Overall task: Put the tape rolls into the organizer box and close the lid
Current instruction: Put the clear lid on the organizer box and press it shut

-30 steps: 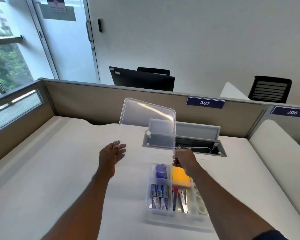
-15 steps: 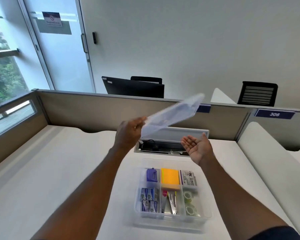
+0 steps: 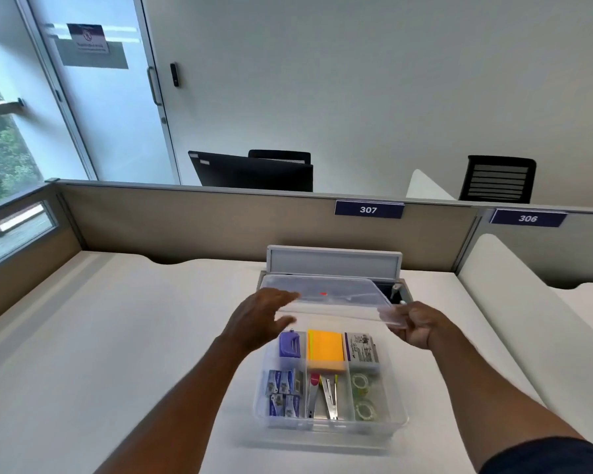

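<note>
The organizer box (image 3: 329, 422) sat open on the counter (image 3: 117, 336), tape rolls (image 3: 363, 395) already in its near-right compartment. My left hand (image 3: 261, 319) and right hand (image 3: 412, 323) gripped the lid (image 3: 326, 295) above; lowered askew, it might have missed the rim.

Clear organizer box (image 3: 329, 424) low in the centre of the frame, open, divided into compartments. Two clear tape rolls (image 3: 363, 396) lying flat in the lower right compartment, one above the other in the frame. Translucent lid (image 3: 326, 294) held in the air just above the box's far edge, near level, long side across the frame, not yet on the box
</note>
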{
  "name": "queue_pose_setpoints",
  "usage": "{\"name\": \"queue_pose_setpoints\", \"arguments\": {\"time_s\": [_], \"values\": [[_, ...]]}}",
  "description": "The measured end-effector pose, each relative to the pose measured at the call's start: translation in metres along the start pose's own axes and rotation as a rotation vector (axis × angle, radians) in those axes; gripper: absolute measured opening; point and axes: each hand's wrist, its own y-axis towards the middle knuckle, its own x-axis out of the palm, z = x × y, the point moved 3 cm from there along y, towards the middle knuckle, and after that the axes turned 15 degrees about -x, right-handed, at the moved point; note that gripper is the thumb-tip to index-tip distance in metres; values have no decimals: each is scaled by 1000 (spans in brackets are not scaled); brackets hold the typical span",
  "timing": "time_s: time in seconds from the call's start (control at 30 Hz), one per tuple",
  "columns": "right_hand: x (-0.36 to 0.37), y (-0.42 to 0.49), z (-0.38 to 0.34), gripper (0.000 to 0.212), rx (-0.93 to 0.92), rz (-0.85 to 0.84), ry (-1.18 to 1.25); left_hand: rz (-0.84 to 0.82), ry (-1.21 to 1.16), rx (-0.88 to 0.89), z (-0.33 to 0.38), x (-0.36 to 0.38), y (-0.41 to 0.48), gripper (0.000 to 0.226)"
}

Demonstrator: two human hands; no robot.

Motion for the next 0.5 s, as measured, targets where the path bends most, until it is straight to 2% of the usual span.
{"name": "queue_pose_setpoints", "arguments": {"time_s": [0.07, 0.13, 0.2, 0.27, 0.3, 0.37, 0.5], "values": [[-8, 2, 12, 21, 26, 49, -97, -275, -294, -339, -15, 13, -6, 88], [-18, 4, 22, 24, 43, 105, -180, -339, -473, -566, -30, 26, -15, 105], [-26, 4, 32, 28, 59, 129, -259, -287, -582, -835, -50, 36, -26, 97], [-33, 4, 40, 26, 54, 150, -306, -322, -802, -1024, -63, 47, -40, 74], [-35, 4, 44, 20, 47, 167, -325, -370, -913, -1062, -65, 53, -46, 59], [-36, 2, 49, 19, 37, 193, -374, -390, -971, -1087, -70, 61, -54, 38], [-40, -4, 55, 16, -15, 248, -497, -319, -932, -1109, -72, 73, -56, 30]]}}
